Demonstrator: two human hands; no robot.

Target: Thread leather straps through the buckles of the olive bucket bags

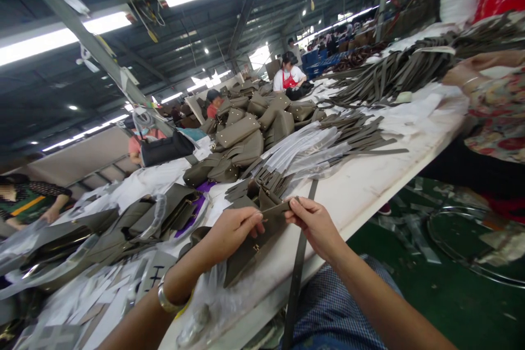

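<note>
Olive-brown handbag (240,265), gold-toned fitting (257,248): one, at the near edge of the bench (348,194), body partly hidden behind the left hand (237,228). From my remote post I cannot make out whether its top band (275,209) is strap or rim. Left grip: narrow, pinching the band, some fingers covered, forearm slanting up from lower left. Right hand (309,220): narrow grip pinching the band's other end, forearm from lower right. Dark strap (298,268): crosses the near edge, lower end cut off.
</note>
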